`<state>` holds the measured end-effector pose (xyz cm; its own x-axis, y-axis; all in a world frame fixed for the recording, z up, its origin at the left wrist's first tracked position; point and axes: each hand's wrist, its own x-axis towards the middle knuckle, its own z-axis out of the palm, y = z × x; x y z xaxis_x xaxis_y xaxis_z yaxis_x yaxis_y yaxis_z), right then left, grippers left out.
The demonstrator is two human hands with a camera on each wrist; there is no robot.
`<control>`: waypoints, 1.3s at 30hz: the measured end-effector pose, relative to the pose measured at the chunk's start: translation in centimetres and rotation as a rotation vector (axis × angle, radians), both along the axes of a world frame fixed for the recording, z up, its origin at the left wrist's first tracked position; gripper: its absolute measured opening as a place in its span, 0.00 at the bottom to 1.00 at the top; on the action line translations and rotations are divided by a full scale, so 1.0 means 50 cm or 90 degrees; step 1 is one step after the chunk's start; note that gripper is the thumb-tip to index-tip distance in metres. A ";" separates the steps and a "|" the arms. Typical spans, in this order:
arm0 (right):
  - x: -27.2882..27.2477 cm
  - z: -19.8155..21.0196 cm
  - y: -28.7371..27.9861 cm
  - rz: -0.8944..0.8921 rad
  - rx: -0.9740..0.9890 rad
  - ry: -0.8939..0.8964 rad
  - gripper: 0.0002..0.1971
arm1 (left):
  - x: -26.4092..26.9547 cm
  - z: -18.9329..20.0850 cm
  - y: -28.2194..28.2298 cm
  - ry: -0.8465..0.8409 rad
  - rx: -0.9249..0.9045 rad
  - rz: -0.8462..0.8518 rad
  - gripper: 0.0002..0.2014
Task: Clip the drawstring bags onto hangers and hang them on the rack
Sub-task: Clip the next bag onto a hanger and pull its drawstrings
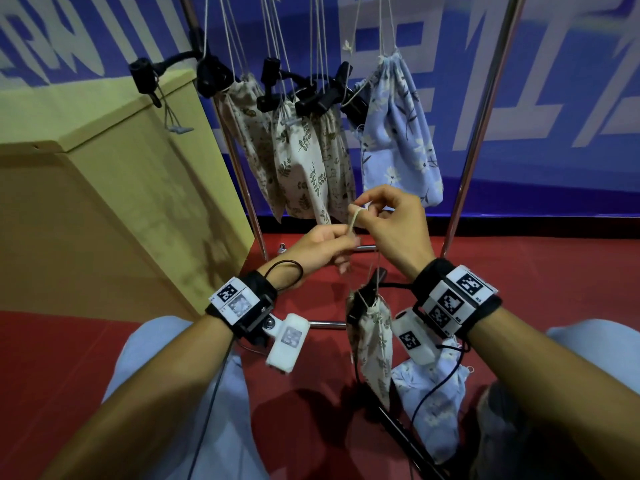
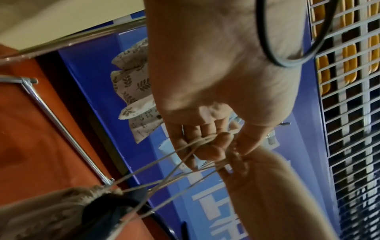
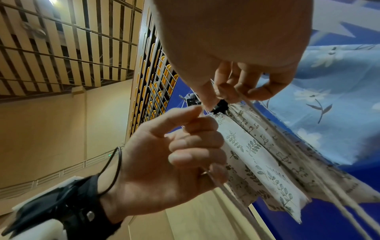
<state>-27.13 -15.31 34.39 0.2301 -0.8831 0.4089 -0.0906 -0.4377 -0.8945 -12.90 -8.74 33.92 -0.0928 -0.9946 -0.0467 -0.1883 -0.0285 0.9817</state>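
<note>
Drawstring cords (image 1: 352,221) are held between both hands in front of the rack. The left hand (image 1: 320,249) pinches the cords between thumb and curled fingers (image 3: 197,142), and the right hand (image 1: 391,223) pinches them a little higher, with one strand looped over a finger. From the hands the cords run down to a leaf-print bag (image 1: 372,341), which hangs below the right wrist with a black hanger clip (image 1: 367,299) on its gathered mouth. A blue floral bag (image 1: 429,400) lies lower, near the red floor (image 1: 69,358). Beyond the hands, several bags (image 1: 304,157) already hang on the rack (image 1: 478,133) from black hangers.

I think the risk is tangling: several thin strands cross near the fingers, so a pull on the wrong one may tighten a knot. The hanging bag may also slip out of its clip if the cords are jerked.
</note>
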 end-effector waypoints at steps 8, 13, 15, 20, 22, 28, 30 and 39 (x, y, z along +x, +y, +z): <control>-0.031 0.012 -0.014 0.063 0.119 -0.008 0.28 | -0.023 -0.018 -0.006 0.056 -0.021 0.041 0.23; -0.068 -0.001 -0.024 0.267 0.298 0.360 0.47 | 0.005 0.001 0.000 0.229 -0.062 0.088 0.22; -0.079 -0.004 -0.030 0.287 0.294 0.341 0.41 | 0.014 0.008 -0.002 0.251 -0.057 0.118 0.22; -0.121 0.027 -0.043 0.379 0.342 0.201 0.28 | 0.029 0.015 -0.010 0.251 -0.024 0.231 0.23; -0.138 0.042 -0.048 0.393 0.346 0.133 0.25 | 0.034 0.015 -0.014 0.234 -0.010 0.258 0.21; -0.160 0.061 -0.059 0.246 0.278 -0.100 0.21 | 0.003 0.010 -0.032 0.104 -0.028 0.251 0.21; -0.171 0.065 -0.057 0.182 0.203 -0.107 0.19 | -0.016 0.010 -0.041 0.043 -0.033 0.206 0.21; -0.240 0.164 -0.067 -0.108 -0.178 0.121 0.20 | -0.067 0.208 -0.110 -0.183 -0.127 0.039 0.19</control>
